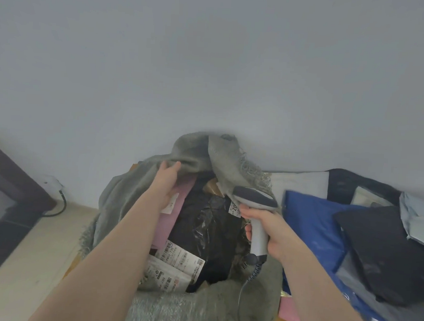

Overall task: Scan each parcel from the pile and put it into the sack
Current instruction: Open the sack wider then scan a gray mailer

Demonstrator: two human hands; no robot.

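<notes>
A: Left hand grips the sack rim, perhaps; blurred.
B: Right hand holds the barcode scanner; the parcel pile lies to its right, nearer that hand.

Dim, flat indoor light with a cool grey cast; no lamp or window shows. Shadows are soft and faint. A little glare glints on the crinkled black plastic parcel. The wide lens bends straight lines at the edges, so the wall and floor curve. The whole picture is slightly soft, with the corners and lower edge most blurred.
</notes>
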